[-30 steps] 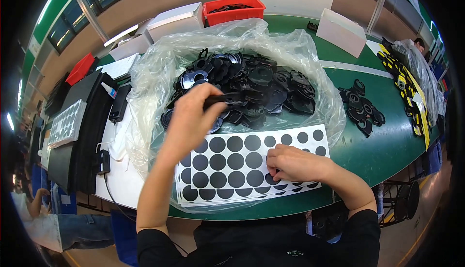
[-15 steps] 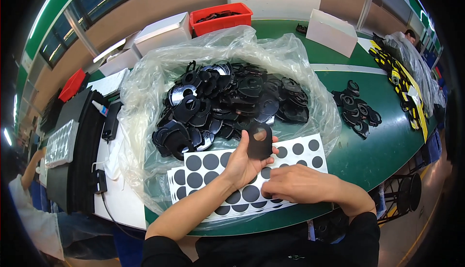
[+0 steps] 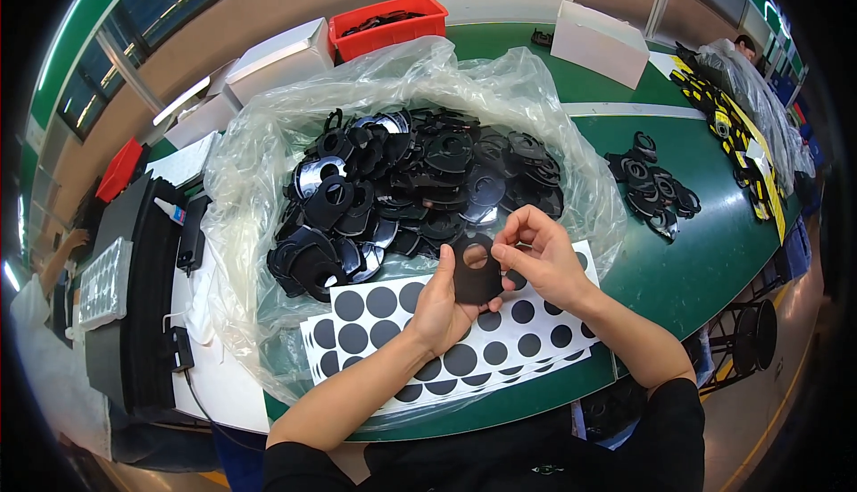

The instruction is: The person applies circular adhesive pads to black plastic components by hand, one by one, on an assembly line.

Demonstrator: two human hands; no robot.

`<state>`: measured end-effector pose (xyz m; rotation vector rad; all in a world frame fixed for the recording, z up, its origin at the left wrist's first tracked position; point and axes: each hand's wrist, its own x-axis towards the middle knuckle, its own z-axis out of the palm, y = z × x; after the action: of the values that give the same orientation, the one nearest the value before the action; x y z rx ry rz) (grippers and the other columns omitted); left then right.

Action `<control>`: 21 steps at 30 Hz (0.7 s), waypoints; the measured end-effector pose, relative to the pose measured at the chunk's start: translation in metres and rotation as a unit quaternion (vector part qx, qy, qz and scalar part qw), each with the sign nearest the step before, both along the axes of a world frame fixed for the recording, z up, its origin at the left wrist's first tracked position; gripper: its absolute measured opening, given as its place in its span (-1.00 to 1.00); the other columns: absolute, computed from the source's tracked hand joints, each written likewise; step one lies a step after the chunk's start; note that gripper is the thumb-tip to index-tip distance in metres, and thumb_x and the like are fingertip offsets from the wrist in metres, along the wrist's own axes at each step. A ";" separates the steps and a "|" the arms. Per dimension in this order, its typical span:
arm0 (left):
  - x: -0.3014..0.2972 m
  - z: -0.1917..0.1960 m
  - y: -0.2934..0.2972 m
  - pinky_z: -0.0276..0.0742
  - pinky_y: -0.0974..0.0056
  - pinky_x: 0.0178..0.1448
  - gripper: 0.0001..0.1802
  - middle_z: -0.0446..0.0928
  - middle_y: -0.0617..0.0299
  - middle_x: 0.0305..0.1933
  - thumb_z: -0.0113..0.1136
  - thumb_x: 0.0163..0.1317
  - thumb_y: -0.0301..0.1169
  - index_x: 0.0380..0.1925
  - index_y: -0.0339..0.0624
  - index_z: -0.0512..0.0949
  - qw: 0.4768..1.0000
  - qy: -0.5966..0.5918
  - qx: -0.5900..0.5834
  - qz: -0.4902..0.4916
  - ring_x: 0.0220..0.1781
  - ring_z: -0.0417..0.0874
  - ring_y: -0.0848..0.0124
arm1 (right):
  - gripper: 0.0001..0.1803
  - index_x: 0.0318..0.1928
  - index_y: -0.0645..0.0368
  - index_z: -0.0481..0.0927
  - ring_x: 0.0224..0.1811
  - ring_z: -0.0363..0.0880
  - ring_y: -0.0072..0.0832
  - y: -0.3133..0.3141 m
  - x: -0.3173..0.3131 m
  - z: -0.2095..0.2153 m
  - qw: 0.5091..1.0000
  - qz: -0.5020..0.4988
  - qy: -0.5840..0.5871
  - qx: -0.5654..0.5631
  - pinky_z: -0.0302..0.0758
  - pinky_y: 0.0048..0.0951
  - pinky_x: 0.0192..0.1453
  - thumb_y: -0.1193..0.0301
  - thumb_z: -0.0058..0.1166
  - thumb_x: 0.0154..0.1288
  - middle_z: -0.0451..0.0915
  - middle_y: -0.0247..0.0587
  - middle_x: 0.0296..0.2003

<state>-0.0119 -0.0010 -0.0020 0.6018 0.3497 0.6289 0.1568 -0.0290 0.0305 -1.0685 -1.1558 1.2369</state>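
Note:
My left hand point(image 3: 439, 312) holds a flat black plastic piece point(image 3: 478, 287) with a round hole near its top, thumb on one edge and fingers behind it. At the piece's upper right edge is my right hand point(image 3: 546, 260), thumb and forefinger pinched together. Whatever lies between those fingertips is too small to make out. Beneath both hands lie white sheets point(image 3: 365, 290) of round black stickers, slightly fanned. Beyond them a heap of similar black pieces point(image 3: 446, 154), some shiny, rests on an opened clear plastic bag point(image 3: 239, 215).
On the green table point(image 3: 661, 300) a smaller group of black parts point(image 3: 652, 190) lies to the right. White boxes point(image 3: 600, 44) and a red bin point(image 3: 393, 38) stand at the back. Black sheets point(image 3: 147, 313) are stacked at left, near a co-worker's hand point(image 3: 75, 240).
My right hand has risen from the sticker sheets to the edge of the black piece. My left hand still holds that piece, and the view has shifted slightly.

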 end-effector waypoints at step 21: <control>0.000 -0.003 0.000 0.42 0.25 -0.12 -0.35 0.42 0.18 0.00 -0.60 0.44 0.11 0.02 -0.15 0.36 1.000 -0.019 0.001 0.005 -0.04 0.50 0.33 | -0.78 -0.28 0.18 0.32 -0.48 0.45 -0.71 -0.002 -0.001 0.000 1.000 -0.001 -0.027 -0.010 0.45 -0.69 -0.46 0.58 0.14 0.24 0.50 -0.30 -0.36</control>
<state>-0.0122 -0.0013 -0.0050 0.5891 0.3174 0.6486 0.1559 -0.0308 0.0303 -1.1236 -1.1860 1.2271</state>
